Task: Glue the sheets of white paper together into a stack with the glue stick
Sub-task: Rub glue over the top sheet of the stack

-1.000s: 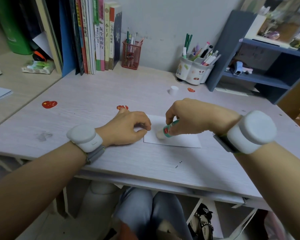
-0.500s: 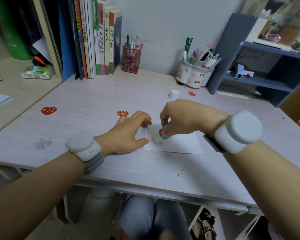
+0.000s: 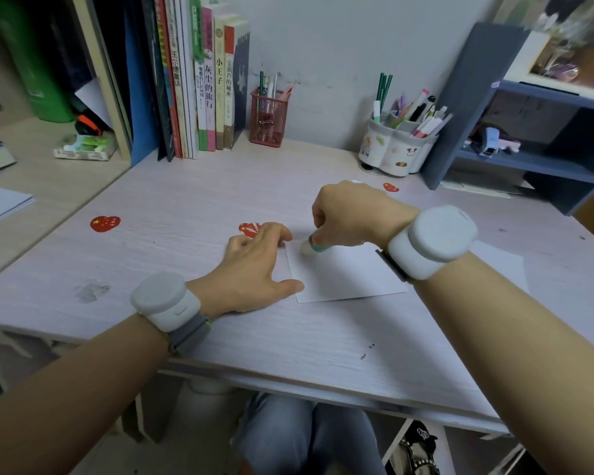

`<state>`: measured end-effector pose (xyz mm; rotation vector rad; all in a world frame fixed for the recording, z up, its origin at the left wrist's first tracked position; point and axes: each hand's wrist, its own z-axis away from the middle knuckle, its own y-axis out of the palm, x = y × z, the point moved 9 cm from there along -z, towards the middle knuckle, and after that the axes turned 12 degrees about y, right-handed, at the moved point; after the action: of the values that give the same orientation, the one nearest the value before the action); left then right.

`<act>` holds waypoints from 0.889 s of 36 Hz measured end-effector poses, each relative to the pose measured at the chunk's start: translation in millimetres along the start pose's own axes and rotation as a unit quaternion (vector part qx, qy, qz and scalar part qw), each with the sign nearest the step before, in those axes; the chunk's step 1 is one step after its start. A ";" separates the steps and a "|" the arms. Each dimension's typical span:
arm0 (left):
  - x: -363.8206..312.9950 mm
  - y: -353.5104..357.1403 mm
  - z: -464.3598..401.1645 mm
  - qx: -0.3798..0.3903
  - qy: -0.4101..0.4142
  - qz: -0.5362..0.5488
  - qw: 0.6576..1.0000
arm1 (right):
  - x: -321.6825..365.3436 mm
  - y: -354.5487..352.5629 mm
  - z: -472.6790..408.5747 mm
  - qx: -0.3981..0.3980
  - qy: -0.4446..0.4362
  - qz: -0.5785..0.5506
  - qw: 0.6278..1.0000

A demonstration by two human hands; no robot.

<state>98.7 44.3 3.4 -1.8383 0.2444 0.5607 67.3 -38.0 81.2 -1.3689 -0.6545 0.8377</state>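
Note:
A white paper sheet point(image 3: 343, 275) lies flat on the pale wooden desk point(image 3: 186, 207). My right hand point(image 3: 350, 214) grips a green and red glue stick point(image 3: 311, 245), tilted, its white tip pressed on the sheet's far left corner. My left hand point(image 3: 254, 269) rests flat at the sheet's left edge, fingers spread, thumb and fingertips touching the paper. Another white sheet point(image 3: 504, 265) lies to the right, partly hidden by my right forearm.
A row of books point(image 3: 199, 80) and a red mesh pen cup point(image 3: 268, 118) stand at the back. A white pen holder point(image 3: 395, 152) and a blue shelf unit point(image 3: 528, 132) sit at the back right. Red heart stickers point(image 3: 105, 223) are on the desk.
My right hand slid the glue stick from the sheet's near left part toward its far left corner. My left hand opened from a loose fist and spread flat at the paper's edge.

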 end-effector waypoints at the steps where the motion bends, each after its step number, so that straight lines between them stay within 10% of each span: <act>1: -0.4 0.5 -0.6 0.001 -0.001 -0.001 1.000 | -0.1 -0.3 -1.0 -0.004 0.001 -0.002 1.000; 32: 0.1 1.5 7.9 0.018 -0.009 -0.068 0.997 | 1.2 7.9 44.9 0.089 -0.039 -0.009 0.995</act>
<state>96.1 51.2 0.2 -1.7991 0.1147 0.4751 30.3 -11.5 78.3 -1.1735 -0.6350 0.9170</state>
